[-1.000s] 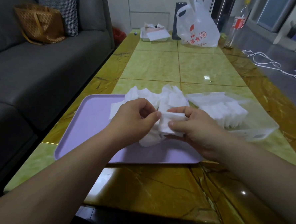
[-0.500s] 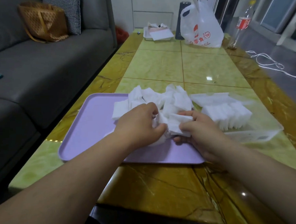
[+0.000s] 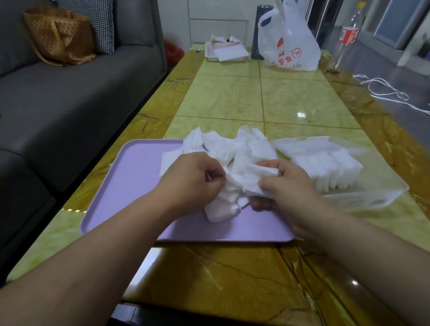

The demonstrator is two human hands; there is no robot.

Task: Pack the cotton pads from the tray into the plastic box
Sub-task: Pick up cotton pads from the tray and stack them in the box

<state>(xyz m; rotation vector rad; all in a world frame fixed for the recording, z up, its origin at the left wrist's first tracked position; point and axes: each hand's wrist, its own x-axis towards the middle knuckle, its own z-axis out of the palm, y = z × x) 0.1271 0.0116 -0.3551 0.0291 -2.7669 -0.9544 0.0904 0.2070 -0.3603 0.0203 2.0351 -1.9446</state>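
Both hands are low over the purple tray, which sits on the surface. Left hand has its fingers curled, pinching a pad edge. Right hand grips a bundle with the thumb on top. A second ago that stack looked thinner and the hands sat higher, so this is probably still gathering, not transfer. Loose cotton pads stay heaped at the tray's far side. Plastic box is just right of the tray, and its standing row of pads is unchanged. Roughly half is packed, I'd guess. Next step is likely to square the bundle and move it right.
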